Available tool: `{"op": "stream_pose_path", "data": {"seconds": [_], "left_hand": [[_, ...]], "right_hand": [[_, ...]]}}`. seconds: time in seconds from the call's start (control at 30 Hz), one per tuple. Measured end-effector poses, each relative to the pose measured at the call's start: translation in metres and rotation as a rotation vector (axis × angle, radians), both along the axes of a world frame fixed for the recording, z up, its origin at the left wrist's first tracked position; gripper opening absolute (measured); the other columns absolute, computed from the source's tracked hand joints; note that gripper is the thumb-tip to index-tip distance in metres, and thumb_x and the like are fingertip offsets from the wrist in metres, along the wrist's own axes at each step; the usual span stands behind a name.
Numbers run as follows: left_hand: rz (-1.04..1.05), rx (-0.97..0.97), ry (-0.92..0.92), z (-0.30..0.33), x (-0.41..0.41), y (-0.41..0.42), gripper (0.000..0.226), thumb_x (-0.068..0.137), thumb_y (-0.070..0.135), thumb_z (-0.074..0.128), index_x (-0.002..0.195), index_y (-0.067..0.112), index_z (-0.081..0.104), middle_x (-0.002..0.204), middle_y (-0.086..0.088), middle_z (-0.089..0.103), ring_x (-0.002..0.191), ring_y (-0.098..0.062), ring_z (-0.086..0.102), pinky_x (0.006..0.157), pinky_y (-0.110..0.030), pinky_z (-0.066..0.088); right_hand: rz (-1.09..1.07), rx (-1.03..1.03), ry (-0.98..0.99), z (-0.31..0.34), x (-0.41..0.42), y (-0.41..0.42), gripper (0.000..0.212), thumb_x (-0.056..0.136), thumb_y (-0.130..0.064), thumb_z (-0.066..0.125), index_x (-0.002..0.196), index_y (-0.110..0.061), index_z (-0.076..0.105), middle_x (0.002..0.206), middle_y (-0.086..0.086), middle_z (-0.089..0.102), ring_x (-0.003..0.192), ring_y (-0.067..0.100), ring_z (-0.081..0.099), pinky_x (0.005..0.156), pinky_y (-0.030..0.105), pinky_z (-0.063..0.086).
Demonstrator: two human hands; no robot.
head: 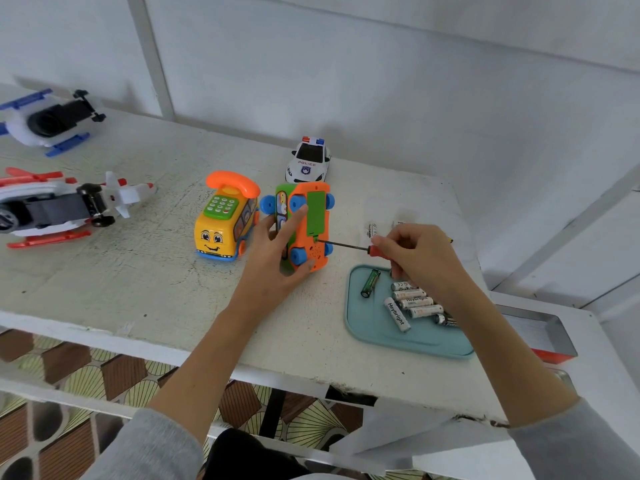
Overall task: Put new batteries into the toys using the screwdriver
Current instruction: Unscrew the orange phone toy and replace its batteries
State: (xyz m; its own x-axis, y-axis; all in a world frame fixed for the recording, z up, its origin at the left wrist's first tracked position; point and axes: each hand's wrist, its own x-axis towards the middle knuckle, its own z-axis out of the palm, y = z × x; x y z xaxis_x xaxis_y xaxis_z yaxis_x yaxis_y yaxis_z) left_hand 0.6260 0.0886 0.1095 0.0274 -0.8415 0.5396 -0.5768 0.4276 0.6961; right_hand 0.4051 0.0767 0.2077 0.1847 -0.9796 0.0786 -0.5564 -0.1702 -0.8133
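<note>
Counter [138,271]: five toys. Left hand [277,258] grips one overturned toy bus [308,226]; right hand [415,254] pinches one screwdriver [346,245] at its underside. Tray [381,337]: about seven batteries [412,299].

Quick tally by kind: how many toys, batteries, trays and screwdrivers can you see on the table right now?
Toys: 5: orange toy bus on its side, yellow phone bus, police car, red helicopter, blue helicopter
Batteries on the tray: at least 6: green battery, white batteries
Trays: 1: blue tray
Screwdrivers: 1: screwdriver
Total: at least 13
</note>
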Motion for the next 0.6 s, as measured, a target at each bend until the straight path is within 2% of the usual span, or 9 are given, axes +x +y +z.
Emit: {"op": "stream_pose_path", "data": {"seconds": [0.07,0.13,0.17,0.23,0.27,0.33,0.37,0.47,0.6], "left_hand": [[-0.004,0.000,0.010,-0.0004,0.0002,0.0002,0.077,0.082,0.020,0.069,0.145,0.034,0.027,0.129,0.002,0.029,0.117,-0.004,0.033,0.094,-0.003,0.028],[0.002,-0.023,-0.018,-0.0002,0.0002,0.0003,0.078,0.081,0.019,0.070,0.145,0.033,0.028,0.129,-0.001,0.030,0.116,-0.001,0.031,0.093,0.003,0.026],[0.002,-0.030,-0.031,0.0005,0.0000,0.0004,0.079,0.081,0.019,0.071,0.145,0.033,0.028,0.129,-0.003,0.030,0.115,0.001,0.030,0.093,0.004,0.023],[0.004,-0.029,-0.042,0.0020,-0.0008,0.0010,0.080,0.080,0.016,0.073,0.145,0.032,0.027,0.130,-0.004,0.030,0.114,0.003,0.027,0.093,0.006,0.020],[0.003,-0.027,-0.042,0.0029,-0.0010,0.0017,0.080,0.080,0.017,0.072,0.145,0.032,0.027,0.130,-0.005,0.030,0.114,0.004,0.027,0.093,0.006,0.020],[0.003,-0.020,-0.034,0.0039,-0.0016,0.0022,0.079,0.080,0.022,0.070,0.145,0.037,0.027,0.131,-0.005,0.031,0.114,0.004,0.028,0.092,0.005,0.022],[0.003,-0.018,-0.031,0.0038,-0.0018,0.0020,0.079,0.080,0.023,0.070,0.144,0.039,0.027,0.130,-0.005,0.031,0.114,0.007,0.029,0.092,0.005,0.023],[-0.002,-0.021,-0.016,0.0031,-0.0015,0.0011,0.080,0.080,0.020,0.070,0.144,0.038,0.026,0.129,0.000,0.029,0.114,0.021,0.025,0.093,0.005,0.023],[-0.006,-0.001,-0.045,0.0045,-0.0018,0.0031,0.080,0.082,0.014,0.072,0.143,0.033,0.025,0.129,-0.001,0.026,0.112,0.009,0.027,0.092,0.007,0.020]], "right_hand": [[0.028,-0.020,-0.088,0.0026,-0.0017,0.0012,0.011,0.073,-0.015,0.077,0.075,-0.013,0.066,0.065,-0.002,0.058,0.056,0.007,0.052,0.055,0.017,0.043],[0.063,-0.043,-0.126,0.0018,-0.0035,0.0025,0.022,0.068,-0.006,0.078,0.079,-0.019,0.065,0.078,0.003,0.060,0.069,0.012,0.057,0.065,0.022,0.048],[0.080,-0.054,-0.133,0.0019,-0.0034,0.0037,0.023,0.071,-0.006,0.077,0.083,-0.021,0.064,0.083,0.003,0.061,0.069,0.013,0.059,0.065,0.022,0.050],[0.078,-0.041,-0.121,0.0045,-0.0002,0.0070,0.012,0.083,-0.019,0.068,0.093,-0.018,0.062,0.082,0.003,0.064,0.054,0.011,0.055,0.053,0.020,0.048],[0.055,-0.025,-0.101,0.0053,0.0011,0.0070,0.015,0.088,-0.027,0.059,0.095,-0.014,0.062,0.077,0.006,0.065,0.044,0.012,0.051,0.044,0.020,0.044],[0.027,0.006,-0.074,0.0054,-0.0003,0.0046,0.030,0.093,-0.032,0.049,0.088,-0.006,0.063,0.063,0.016,0.063,0.034,0.011,0.042,0.036,0.020,0.035],[0.025,0.002,-0.067,0.0057,-0.0016,0.0035,0.029,0.092,-0.029,0.053,0.083,-0.004,0.064,0.061,0.019,0.061,0.034,0.008,0.041,0.037,0.019,0.034],[0.047,-0.037,-0.031,0.0036,-0.0059,0.0016,0.007,0.080,-0.016,0.071,0.081,-0.010,0.068,0.073,0.012,0.061,0.052,0.007,0.051,0.048,0.014,0.041],[0.103,-0.053,0.197,0.0000,-0.0073,-0.0015,0.016,0.081,-0.015,0.068,0.096,-0.020,0.070,0.089,-0.002,0.066,0.081,0.011,0.062,0.074,0.022,0.053]]}}
